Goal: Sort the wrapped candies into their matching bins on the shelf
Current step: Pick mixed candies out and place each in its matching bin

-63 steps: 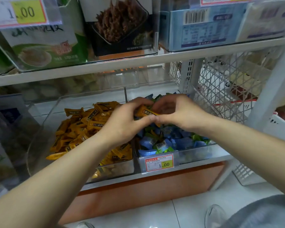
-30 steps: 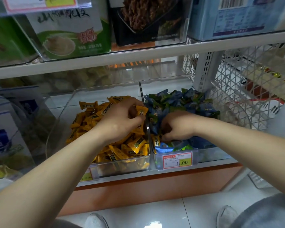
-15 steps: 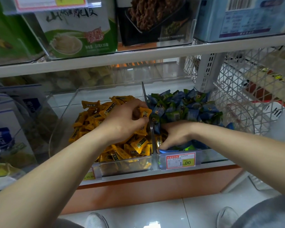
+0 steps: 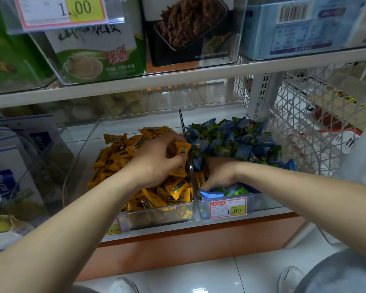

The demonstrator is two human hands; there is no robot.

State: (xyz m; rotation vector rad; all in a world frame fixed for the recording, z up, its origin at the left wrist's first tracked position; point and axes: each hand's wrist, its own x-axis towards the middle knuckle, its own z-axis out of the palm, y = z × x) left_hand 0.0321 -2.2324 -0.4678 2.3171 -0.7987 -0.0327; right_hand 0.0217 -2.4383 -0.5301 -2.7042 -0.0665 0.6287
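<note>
Currently, the person stands facing the shelf (image 4: 178,79) with both forearms extended toward two clear bins on the lower level. The left bin (image 4: 135,121) contains a heap of yellow candies (image 4: 114,157). The right bin (image 4: 211,108) contains a heap of blue and green candies (image 4: 237,140). The two bins stand side by side, walls touching.

The left hand (image 4: 156,159) hovers over the left bin, close to the shared wall. Its thumb and fingers pinch one yellow candy (image 4: 183,149), held just above the yellow heap.

The right hand (image 4: 220,172) reaches down into the front left corner of the right bin. Its fingers curl downward and are buried among the wrappers, so I cannot tell whether they grip anything. A stray yellow candy (image 4: 199,179) stands against the shared wall inside the right bin, just beside this hand.

A red and yellow price tag (image 4: 227,208) is fixed to the front of the right bin. On the level above stand a green box (image 4: 97,49), a black box (image 4: 188,28) and a blue box (image 4: 304,24). A white wire basket (image 4: 315,123) hangs to the right of the bins.
</note>
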